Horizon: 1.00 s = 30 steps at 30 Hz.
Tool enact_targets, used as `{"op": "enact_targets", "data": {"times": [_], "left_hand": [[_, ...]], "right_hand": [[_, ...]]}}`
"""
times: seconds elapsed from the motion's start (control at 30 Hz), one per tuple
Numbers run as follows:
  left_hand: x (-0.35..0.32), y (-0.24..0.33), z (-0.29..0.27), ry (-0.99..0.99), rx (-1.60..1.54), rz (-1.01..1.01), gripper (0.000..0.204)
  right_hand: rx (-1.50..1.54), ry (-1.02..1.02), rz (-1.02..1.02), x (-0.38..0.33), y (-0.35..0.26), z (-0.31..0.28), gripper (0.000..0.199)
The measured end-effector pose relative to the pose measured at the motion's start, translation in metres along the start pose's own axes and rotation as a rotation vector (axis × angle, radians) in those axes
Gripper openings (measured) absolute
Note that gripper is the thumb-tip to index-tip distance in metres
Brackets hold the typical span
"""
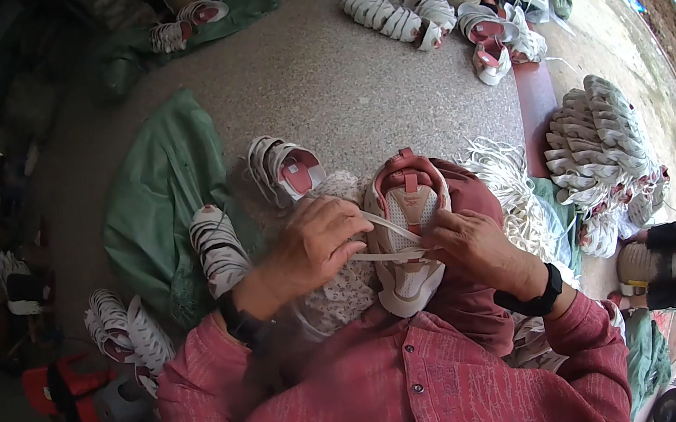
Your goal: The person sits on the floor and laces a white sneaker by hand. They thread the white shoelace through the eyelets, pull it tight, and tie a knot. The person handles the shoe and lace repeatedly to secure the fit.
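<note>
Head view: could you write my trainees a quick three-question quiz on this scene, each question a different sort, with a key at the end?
1. Multiple choice. What do the left hand and right hand both hold?
a) a brush
b) a white shoelace
c) a pair of scissors

2. True or false? The toe of the sneaker between the hands points toward the person's pinkish-red shirt.

3. Counting. How many of the person's own wrists wear a black wristband?

Key: 1. b. 2. True: the heel opening is on the far side. 3. Two, one on each wrist.
</note>
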<state>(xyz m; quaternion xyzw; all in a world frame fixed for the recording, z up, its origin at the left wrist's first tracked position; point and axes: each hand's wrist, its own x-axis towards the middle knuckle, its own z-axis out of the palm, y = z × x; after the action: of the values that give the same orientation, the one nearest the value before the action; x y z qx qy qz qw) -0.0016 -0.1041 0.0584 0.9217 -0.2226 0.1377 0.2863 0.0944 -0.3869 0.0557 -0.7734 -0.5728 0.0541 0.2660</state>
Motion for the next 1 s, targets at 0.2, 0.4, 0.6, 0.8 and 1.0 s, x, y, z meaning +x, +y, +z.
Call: {"op": "enact_targets", "data": {"times": [0.2, 0.4, 0.6, 0.8, 1.0], "left_hand": [[0.052, 0.006, 0.024, -0.171, 0.030, 0.236, 0.031], [0.066, -0.010, 0.054, -0.187, 0.012, 0.280, 0.030], [0.075, -0.024, 0.061, -0.268, -0.197, 0.180, 0.029], [0.087, -0.034, 0.060, -0.351, -0.383, 0.190, 0.040], [0.090, -0.036, 0.051, -0.435, -0.412, 0.215, 0.044]], "right_hand": [[-0.116, 0.011, 0.027, -0.002, -0.009, 0.015, 0.015], [-0.024, 0.026, 0.027, -0.030, -0.015, 0.028, 0.018], [-0.256, -0.034, -0.158, -0.010, -0.007, -0.002, 0.021], [-0.374, 0.034, -0.353, -0.001, 0.002, -0.006, 0.016], [-0.361, 0.243, -0.195, 0.014, 0.008, -0.019, 0.023]]}}
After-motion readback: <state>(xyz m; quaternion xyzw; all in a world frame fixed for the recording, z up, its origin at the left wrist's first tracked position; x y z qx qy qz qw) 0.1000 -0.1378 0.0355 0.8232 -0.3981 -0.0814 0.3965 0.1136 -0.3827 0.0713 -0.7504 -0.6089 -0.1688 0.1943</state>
